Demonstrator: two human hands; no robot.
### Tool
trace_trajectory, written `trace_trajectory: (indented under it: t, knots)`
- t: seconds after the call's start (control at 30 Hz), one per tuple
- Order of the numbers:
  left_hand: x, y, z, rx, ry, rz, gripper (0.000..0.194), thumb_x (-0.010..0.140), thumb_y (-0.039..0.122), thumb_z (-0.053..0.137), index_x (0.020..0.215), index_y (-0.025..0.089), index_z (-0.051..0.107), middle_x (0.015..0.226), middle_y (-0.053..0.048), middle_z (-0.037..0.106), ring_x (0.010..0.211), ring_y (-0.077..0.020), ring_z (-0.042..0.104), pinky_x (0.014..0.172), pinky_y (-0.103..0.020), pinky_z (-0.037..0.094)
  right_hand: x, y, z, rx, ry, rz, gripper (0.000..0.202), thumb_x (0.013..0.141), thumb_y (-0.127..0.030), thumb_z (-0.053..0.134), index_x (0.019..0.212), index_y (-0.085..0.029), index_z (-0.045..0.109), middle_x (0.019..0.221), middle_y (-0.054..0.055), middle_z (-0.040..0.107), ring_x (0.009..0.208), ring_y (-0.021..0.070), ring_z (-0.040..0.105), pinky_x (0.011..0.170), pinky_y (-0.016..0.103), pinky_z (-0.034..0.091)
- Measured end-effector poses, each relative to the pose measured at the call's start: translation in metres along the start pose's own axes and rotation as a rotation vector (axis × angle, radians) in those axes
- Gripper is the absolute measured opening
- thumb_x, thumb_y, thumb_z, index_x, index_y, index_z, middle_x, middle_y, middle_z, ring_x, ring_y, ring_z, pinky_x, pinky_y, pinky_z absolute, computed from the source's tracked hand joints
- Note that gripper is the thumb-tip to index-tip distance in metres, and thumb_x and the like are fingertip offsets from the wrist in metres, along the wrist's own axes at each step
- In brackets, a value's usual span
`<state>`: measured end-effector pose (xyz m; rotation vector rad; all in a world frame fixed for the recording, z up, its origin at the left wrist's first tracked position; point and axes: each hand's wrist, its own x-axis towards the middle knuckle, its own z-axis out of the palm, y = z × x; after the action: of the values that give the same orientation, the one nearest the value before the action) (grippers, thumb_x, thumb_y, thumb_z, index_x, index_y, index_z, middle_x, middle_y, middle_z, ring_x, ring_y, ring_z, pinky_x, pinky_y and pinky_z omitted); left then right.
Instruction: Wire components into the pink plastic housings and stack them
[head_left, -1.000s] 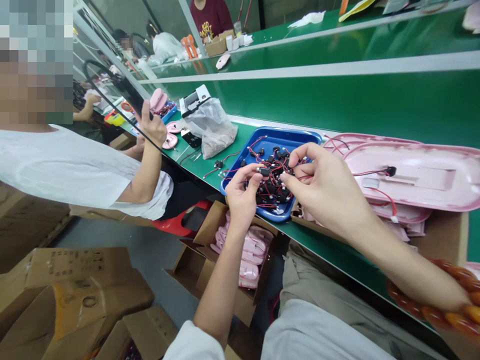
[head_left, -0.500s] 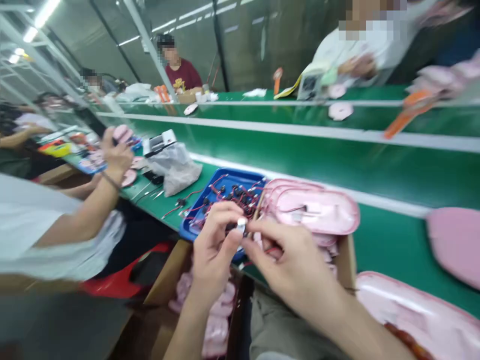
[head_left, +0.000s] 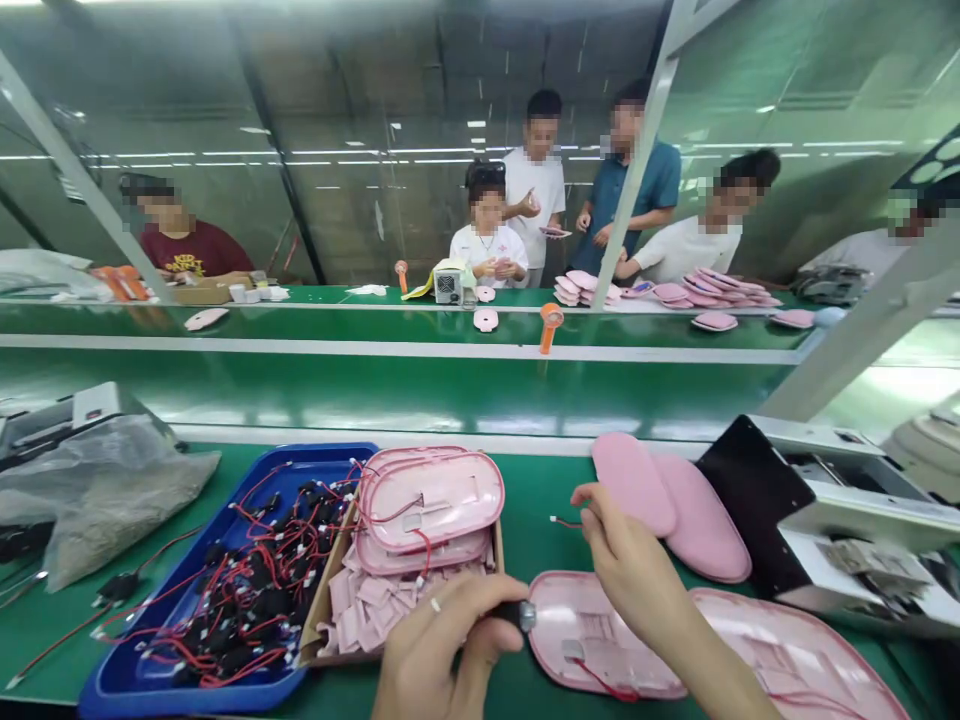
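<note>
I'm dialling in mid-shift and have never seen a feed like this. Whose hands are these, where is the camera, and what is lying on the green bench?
There is no machine here: a person wears the camera on the head, looking forward and down at their own two bare hands. The left hand pinches a small dark motor with a metal tip. The right hand holds the end of a thin red wire.

On the green bench lie a blue tray full of black parts with red wires, a cardboard box stacked with pink shells, two more pink shells under the hands, pink covers and a clear plastic bag. Other people work across the belt.
</note>
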<state>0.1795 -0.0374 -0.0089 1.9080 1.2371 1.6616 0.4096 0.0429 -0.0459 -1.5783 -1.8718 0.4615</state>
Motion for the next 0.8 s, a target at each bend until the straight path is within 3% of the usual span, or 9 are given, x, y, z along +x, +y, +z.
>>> trace_trajectory:
  t: [0.13,0.2,0.3,0.37,0.47,0.6,0.8]
  knots:
    - [-0.001,0.009,0.028,-0.002,-0.233,-0.037,0.026,0.109,0.02,0.052,0.114,0.027,0.076,0.095,-0.002,0.082,0.079,-0.0151,0.077,0.072,-0.021,0.061,0.013,0.027,0.015,-0.064,-0.084,-0.062,0.033,0.104,-0.017,0.035,0.113,-0.008,0.066,0.094,0.01,0.062,0.085,0.0152,0.056,0.081,0.027,0.047]
    - [0.0,0.013,0.036,0.055,-0.265,-0.06,0.027,0.106,0.013,0.053,0.113,0.025,0.076,0.096,-0.002,0.082,0.081,-0.0149,0.078,0.072,-0.021,0.06,0.01,0.03,0.016,-0.057,-0.085,-0.095,0.033,0.103,-0.017,0.041,0.117,-0.009,0.07,0.107,0.012,0.063,0.099,0.0186,0.055,0.096,0.035,0.049]
    - [0.001,0.017,0.047,0.123,-0.252,-0.104,0.028,0.104,0.008,0.052,0.112,0.023,0.074,0.095,-0.001,0.082,0.078,-0.014,0.078,0.072,-0.021,0.061,-0.006,0.023,-0.002,-0.002,0.005,-0.141,0.034,0.107,-0.029,0.045,0.123,-0.016,0.071,0.126,0.012,0.06,0.119,0.0241,0.052,0.108,0.042,0.046]
    - [0.001,0.019,0.054,0.171,-0.259,-0.135,0.029,0.104,0.008,0.051,0.116,0.024,0.071,0.097,-0.001,0.082,0.08,-0.0145,0.078,0.071,-0.022,0.06,-0.02,0.013,-0.022,0.072,0.027,-0.199,0.031,0.112,-0.037,0.045,0.121,-0.019,0.069,0.129,0.007,0.06,0.122,0.0178,0.054,0.107,0.031,0.049]
    - [-0.001,0.023,0.063,0.204,-0.314,-0.163,0.028,0.105,0.008,0.05,0.121,0.026,0.064,0.098,0.001,0.081,0.079,-0.0147,0.078,0.068,-0.024,0.059,-0.041,0.0,-0.047,0.162,-0.066,-0.416,0.02,0.111,-0.031,0.057,0.128,-0.023,0.061,0.125,-0.001,0.063,0.114,0.0043,0.061,0.095,0.014,0.05]
    - [-0.003,0.028,0.077,0.173,-0.443,-0.192,0.026,0.106,0.008,0.046,0.12,0.026,0.058,0.104,0.0,0.08,0.084,-0.0145,0.078,0.071,-0.024,0.061,-0.055,0.001,-0.055,0.005,0.034,-0.565,0.013,0.107,-0.017,0.059,0.119,-0.019,0.06,0.112,0.0,0.066,0.099,0.0057,0.063,0.084,0.017,0.05]
    - [-0.017,0.018,0.097,0.393,-0.516,-0.094,0.03,0.105,0.007,0.047,0.13,0.021,0.053,0.094,0.0,0.079,0.072,-0.0189,0.075,0.058,-0.03,0.058,-0.057,0.024,-0.048,-0.062,-0.017,-0.58,0.012,0.104,-0.011,0.059,0.116,-0.014,0.058,0.118,0.004,0.063,0.105,0.0102,0.059,0.095,0.024,0.051]
